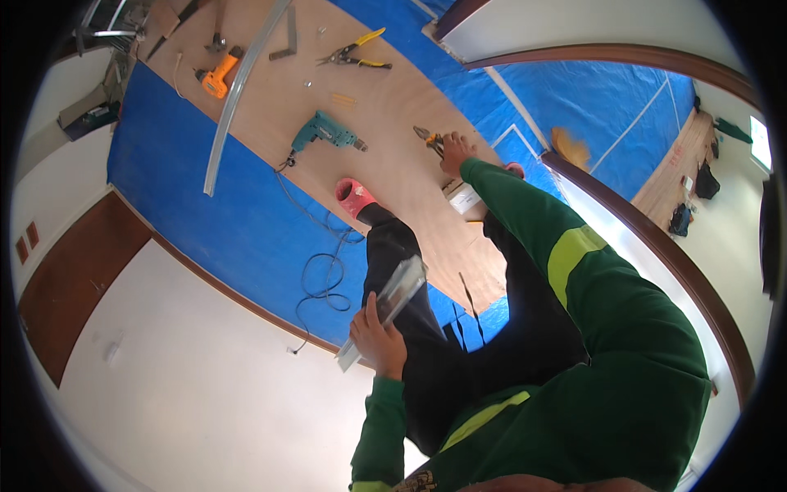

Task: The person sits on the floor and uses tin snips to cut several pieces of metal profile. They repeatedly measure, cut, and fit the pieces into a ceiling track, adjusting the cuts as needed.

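Note:
My left hand [379, 338] is wrapped round a short piece of metal channel [402, 287], tilted over my left thigh. Stretched out over the plywood sheet [393, 184], my right hand [457, 156] has its fingers closed on the handles of a pair of pliers [425, 136] with orange and black grips. The pliers' jaws point away to the left; part of the handles is hidden by my fingers. A small white box [463, 198] is just below that hand. To the left lies a teal corded drill [326, 131].
Farther off on the plywood are yellow-handled snips [355, 51], a metal square [286, 37], an orange drill [218, 74] and a hammer [217, 37]. A long metal channel [238, 86] crosses the sheet's left edge. A black cord [324, 275] loops over the blue tarp [188, 197].

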A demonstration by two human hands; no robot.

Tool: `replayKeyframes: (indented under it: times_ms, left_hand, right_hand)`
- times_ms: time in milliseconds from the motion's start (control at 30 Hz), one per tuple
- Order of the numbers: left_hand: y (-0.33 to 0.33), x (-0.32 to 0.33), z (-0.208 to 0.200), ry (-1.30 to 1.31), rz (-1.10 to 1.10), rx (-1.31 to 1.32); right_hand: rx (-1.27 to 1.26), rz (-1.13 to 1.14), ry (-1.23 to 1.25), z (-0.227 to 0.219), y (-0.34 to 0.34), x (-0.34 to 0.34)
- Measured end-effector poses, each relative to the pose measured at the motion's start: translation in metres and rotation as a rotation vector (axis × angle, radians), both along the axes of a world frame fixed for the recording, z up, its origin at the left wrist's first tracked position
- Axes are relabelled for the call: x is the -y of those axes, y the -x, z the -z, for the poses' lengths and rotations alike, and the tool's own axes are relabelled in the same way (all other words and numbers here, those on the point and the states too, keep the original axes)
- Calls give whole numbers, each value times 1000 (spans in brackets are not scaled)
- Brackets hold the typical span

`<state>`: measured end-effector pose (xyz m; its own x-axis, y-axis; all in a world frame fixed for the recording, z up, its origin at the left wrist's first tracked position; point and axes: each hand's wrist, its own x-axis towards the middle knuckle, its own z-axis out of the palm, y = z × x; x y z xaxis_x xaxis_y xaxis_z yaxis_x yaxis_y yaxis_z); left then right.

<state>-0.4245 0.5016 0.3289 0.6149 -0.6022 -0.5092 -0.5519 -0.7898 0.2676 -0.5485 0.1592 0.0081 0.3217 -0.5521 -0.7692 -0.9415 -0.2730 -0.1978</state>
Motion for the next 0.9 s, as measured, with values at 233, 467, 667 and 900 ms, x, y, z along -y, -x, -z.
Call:
replayKeyframes:
  times_ms: [233,467,667,900]
  left_hand:
    - [-37,-5,6,49,4,-7]
    - [-61,-11,11,49,-79,10]
    - [-72,-16,17,69,-88,48]
    - [-68,-18,17,102,-130,87]
  right_hand:
    - [86,-130,103,134,-55,14]
    - [302,-293,417,161,-113,66]
    - [331,-494,721,173,-240,203]
    - [53,-399,361,187,-257,195]
